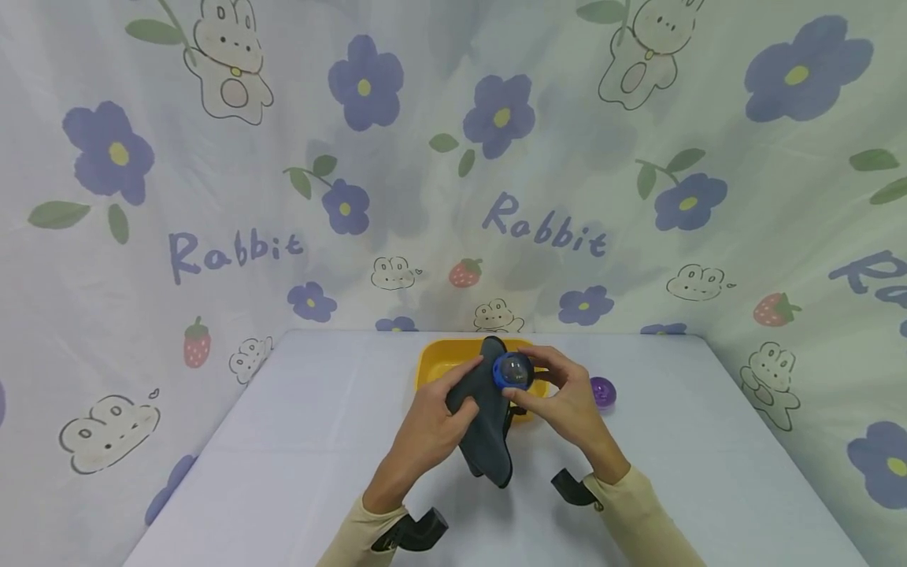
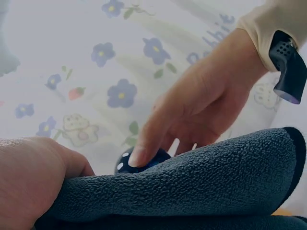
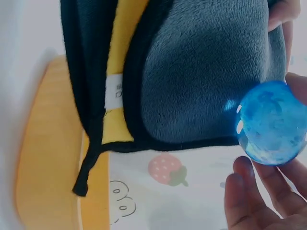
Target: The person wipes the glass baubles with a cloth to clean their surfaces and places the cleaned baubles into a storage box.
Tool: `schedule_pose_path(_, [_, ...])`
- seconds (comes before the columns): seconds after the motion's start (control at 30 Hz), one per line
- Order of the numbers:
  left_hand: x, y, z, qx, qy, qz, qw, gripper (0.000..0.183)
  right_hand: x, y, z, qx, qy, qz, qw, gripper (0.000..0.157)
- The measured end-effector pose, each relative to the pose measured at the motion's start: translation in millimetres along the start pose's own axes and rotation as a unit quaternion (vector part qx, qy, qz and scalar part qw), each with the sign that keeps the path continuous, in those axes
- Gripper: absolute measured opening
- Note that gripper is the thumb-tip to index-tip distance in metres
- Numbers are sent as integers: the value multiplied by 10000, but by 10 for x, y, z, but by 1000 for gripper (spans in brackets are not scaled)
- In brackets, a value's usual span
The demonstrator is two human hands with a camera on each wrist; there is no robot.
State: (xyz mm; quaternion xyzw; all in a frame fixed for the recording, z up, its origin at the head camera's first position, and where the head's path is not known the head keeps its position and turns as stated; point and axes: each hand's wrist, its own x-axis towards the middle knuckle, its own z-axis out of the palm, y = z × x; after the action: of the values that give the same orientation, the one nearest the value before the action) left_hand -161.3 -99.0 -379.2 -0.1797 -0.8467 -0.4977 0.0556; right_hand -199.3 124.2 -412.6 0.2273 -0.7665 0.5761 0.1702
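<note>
My left hand (image 1: 427,419) grips a folded dark grey towel (image 1: 487,429) with black edging, raised over the near side of a yellow basin (image 1: 428,356). Between the thumb and fingers of my right hand (image 1: 572,400) is a clear blue ball (image 1: 513,370), held against or right beside the towel. The right wrist view shows the ball (image 3: 274,123) close to the towel's lower edge, with a white label (image 3: 114,91) and a hanging loop (image 3: 86,175) on the towel. In the left wrist view, the towel (image 2: 201,182) hides most of the ball (image 2: 125,163).
A purple ball or round object (image 1: 603,392) sits on the white tabletop (image 1: 340,441), right of the basin and partly behind my right hand. Behind the table hangs a curtain (image 1: 411,181) printed with rabbits and flowers. Both sleeves carry black wrist mounts (image 1: 418,529).
</note>
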Motion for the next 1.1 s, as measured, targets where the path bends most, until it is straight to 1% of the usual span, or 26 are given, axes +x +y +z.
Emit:
schedule_pose_path(0.13, [-6, 16, -1, -148, 210, 105, 9996, 55, 6, 19, -13, -18, -117, 147, 9998, 55])
schedule_pose_path(0.3, [-7, 25, 7, -268, 395, 172, 9987, 56, 2, 26, -18, -32, -300, 301, 9991, 56])
schedule_pose_path(0.53, [-6, 38, 9, -374, 518, 281, 9976, 55, -10, 32, 14, -113, -670, 314, 9972, 54])
schedule_pose_path(0.8, [-1, 39, -6, -276, 600, 459, 9968, 54, -44, -29, 51, -110, -961, 564, 9937, 54])
schedule_pose_path(0.9, [8, 28, -9, -251, 602, 520, 9965, 54, -55, -60, 59, -117, -1054, 523, 9930, 56])
schedule_pose_path(1.1, [15, -3, -2, -102, 503, 539, 9972, 52, -67, -108, 69, -32, -1259, 253, 9917, 58])
